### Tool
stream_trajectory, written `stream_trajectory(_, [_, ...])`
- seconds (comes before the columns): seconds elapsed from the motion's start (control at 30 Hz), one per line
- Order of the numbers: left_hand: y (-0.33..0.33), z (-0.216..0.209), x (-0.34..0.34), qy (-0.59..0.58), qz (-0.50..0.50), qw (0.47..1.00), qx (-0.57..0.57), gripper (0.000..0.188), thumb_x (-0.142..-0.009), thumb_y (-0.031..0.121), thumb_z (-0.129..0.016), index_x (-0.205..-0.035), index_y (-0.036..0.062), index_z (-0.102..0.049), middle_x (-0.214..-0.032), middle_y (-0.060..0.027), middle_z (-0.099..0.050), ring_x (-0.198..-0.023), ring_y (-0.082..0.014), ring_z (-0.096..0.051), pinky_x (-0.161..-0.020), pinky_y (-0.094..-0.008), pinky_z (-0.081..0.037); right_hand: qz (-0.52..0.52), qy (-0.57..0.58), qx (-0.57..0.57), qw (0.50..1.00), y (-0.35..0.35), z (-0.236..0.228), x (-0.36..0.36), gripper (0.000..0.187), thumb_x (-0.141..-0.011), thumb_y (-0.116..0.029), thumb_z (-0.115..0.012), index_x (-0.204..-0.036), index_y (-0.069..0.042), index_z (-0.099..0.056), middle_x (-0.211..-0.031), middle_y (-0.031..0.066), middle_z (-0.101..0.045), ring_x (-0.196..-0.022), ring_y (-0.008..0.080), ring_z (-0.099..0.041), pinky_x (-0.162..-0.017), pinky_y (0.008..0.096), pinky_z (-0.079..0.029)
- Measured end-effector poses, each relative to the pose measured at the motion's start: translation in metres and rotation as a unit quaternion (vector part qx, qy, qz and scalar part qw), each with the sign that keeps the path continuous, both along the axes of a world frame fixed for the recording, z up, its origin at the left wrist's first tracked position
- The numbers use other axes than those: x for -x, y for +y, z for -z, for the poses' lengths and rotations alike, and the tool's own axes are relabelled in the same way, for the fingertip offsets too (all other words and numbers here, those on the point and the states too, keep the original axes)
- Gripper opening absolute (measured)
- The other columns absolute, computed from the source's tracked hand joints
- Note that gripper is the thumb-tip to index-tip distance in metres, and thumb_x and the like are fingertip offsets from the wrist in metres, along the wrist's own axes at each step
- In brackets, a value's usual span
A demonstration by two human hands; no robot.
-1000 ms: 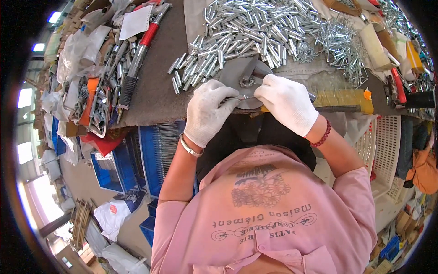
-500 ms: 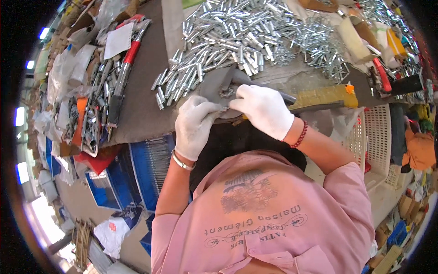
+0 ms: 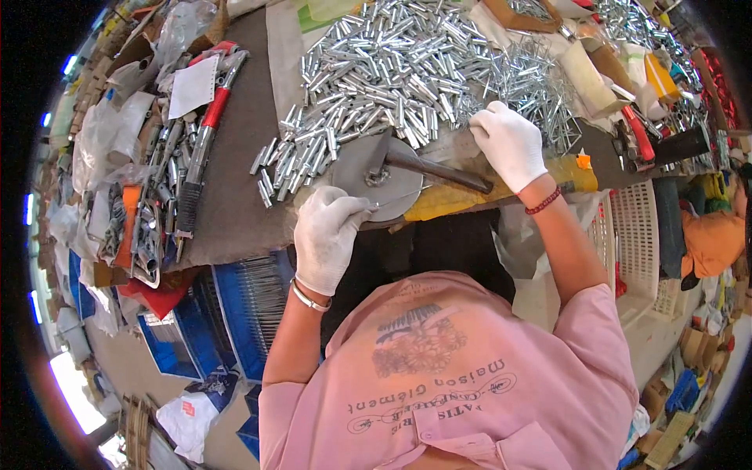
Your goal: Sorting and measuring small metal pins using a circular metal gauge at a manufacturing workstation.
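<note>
My left hand [image 3: 325, 239], in a white glove, pinches a thin metal rod [image 3: 401, 197] that points right over the near part of a round grey disc [image 3: 399, 205]. A hammer [image 3: 439, 170] lies on the disc, its handle slanting toward the right. Farther off, my gloved right hand [image 3: 507, 149] is at the left edge of a heap of thin metal pins [image 3: 540, 98]. Its fingers are bent together, and whatever they hold is hidden. A large pile of short silvery metal tubes [image 3: 384, 70] spreads beyond the disc.
Yellow tape [image 3: 454, 202] covers the bench's front edge. Red-handled tools [image 3: 211, 106] lie on the left, and an open carton [image 3: 595, 70] is at the right. Below the bench stand blue crates [image 3: 251, 305] and a white perforated basket [image 3: 633, 235].
My right hand has left the left hand and moved right and away to the pin heap. The hammer and disc are now uncovered. My left hand stays near the disc's edge.
</note>
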State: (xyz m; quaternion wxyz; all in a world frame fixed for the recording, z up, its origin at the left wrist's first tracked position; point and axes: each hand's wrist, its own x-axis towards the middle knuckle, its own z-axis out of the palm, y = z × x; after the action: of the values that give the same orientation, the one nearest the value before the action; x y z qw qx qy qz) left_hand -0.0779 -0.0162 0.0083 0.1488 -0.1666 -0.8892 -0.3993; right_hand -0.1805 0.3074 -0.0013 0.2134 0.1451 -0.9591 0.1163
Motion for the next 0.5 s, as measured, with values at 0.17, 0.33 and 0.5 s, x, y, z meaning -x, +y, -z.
stream_trajectory(0.17, [-0.004, 0.007, -0.010, 0.050, 0.009, 0.997, 0.051, 0.018, -0.076, 0.002, -0.078, -0.090, 0.0123, -0.076, -0.092, -0.0109, -0.066, -0.090, -0.0341, -0.068, -0.079, -0.0444, -0.056, 0.002, 0.004, -0.134, 0.991, -0.006, 0.001, -0.006, 0.008, -0.088, -0.014, -0.071, -0.086, -0.012, -0.064, -0.089, 0.0091, -0.064, -0.082, 0.0297, -0.071, -0.070, 0.0450, -0.059])
stream_trajectory(0.33, [0.004, 0.000, -0.031, 0.014, 0.010, 0.999, 0.028, 0.012, -0.082, 0.009, -0.082, -0.091, 0.0128, -0.077, -0.091, -0.0088, -0.068, -0.089, -0.0322, -0.069, -0.077, -0.0445, -0.055, -0.006, -0.010, -0.045, 0.999, 0.001, -0.001, -0.023, 0.005, -0.085, -0.010, -0.072, -0.084, -0.011, -0.067, -0.085, 0.0104, -0.066, -0.077, 0.0315, -0.072, -0.068, 0.0441, -0.060])
stream_trajectory(0.5, [0.003, 0.011, -0.024, 0.049, 0.002, 0.999, 0.023, 0.015, -0.080, 0.008, -0.083, -0.092, 0.0143, -0.077, -0.089, -0.0088, -0.066, -0.088, -0.0327, -0.067, -0.076, -0.0444, -0.055, -0.080, -0.121, 0.239, 0.960, -0.029, -0.037, -0.039, 0.006, -0.086, -0.006, -0.074, -0.090, -0.005, -0.069, -0.086, 0.0156, -0.072, -0.079, 0.0325, -0.074, -0.073, 0.0383, -0.060])
